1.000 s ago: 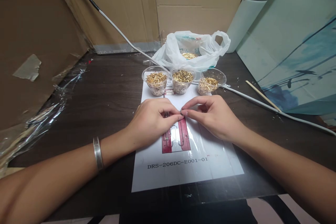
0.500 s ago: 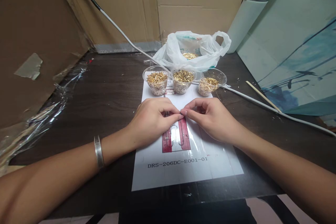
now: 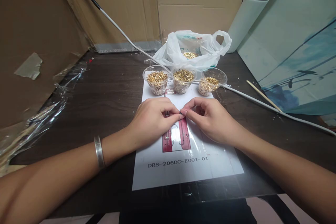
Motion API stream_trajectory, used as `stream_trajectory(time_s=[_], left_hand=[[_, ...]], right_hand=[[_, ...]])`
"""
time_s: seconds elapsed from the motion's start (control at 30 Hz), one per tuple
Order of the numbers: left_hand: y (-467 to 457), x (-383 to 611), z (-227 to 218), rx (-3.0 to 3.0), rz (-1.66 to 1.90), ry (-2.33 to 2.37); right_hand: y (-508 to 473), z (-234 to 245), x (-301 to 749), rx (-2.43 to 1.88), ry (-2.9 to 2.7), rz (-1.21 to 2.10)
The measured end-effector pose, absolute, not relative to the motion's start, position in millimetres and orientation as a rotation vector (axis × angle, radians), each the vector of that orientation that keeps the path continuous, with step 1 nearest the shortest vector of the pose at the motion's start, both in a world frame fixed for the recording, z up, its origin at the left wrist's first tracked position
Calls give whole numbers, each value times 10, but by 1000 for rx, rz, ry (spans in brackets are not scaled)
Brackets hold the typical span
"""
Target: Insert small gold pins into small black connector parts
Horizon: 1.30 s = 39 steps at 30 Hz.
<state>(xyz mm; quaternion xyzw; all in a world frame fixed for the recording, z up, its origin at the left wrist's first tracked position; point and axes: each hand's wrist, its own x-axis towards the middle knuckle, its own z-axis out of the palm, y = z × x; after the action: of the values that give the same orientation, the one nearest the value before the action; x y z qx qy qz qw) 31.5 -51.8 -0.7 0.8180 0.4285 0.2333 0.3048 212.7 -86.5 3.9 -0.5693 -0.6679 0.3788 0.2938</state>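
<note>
Over the printed sheet (image 3: 181, 175), near cups (image 3: 183, 86) of gold pins (image 3: 183, 75), holds left hand (image 3: 155, 116) and right hand (image 3: 210, 118) fingertip to fingertip, pinched closed. Cannot tell whether gripping anything.

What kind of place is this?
Probably a makeshift small-parts workbench: clear cups of tiny gold-coloured parts, a printed sheet labelled DRS-206DC-E001-01, and cardboard panels bordering the dark table.

A broad, silver-coloured metal bracelet (image 3: 99, 152) circles the wrist behind the left hand (image 3: 154, 120). It is a smooth, flat band with straight edges and a soft grey shine; whether its ends meet underneath is hidden. Behind the left hand and right hand (image 3: 212, 119), both forearms (image 3: 267, 150) are bare.
</note>
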Motion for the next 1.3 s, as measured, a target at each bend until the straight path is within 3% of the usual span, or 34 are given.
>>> stream_trajectory(time_s=[1.3], left_hand=[[-527,338,14,2192,587,1164]], right_hand=[[-807,50,2165,-1456,-1729,1137]])
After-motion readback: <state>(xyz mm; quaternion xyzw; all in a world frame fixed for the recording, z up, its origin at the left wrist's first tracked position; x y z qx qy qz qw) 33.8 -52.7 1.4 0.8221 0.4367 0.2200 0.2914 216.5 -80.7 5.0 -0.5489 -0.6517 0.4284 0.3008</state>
